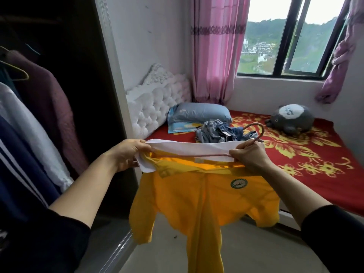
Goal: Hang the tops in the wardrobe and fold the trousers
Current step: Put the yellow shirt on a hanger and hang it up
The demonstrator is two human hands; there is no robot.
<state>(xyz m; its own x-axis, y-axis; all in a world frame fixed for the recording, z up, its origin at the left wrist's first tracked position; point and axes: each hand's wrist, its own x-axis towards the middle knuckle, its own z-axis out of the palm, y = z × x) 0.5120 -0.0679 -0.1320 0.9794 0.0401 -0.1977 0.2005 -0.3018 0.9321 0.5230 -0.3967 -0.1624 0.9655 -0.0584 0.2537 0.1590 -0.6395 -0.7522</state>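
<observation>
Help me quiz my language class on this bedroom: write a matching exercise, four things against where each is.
Things: 1 yellow top; 2 jeans; 3 blue pillow; 4 grey plush toy.
Places: A by the headboard; B below the window; C on a pink hanger, held up; D crumpled in a heap on the bed.
Pairs: 1-C, 2-D, 3-A, 4-B.

Blue pillow [199, 113] and grey plush [291, 118] lie on bed [315, 154].

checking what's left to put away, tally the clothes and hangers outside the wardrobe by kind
yellow top: 1, left hand grips its collar
pink hanger: 1, in the right hand
denim heap on the bed: 1, pieces inside unclear
total: 3
</observation>
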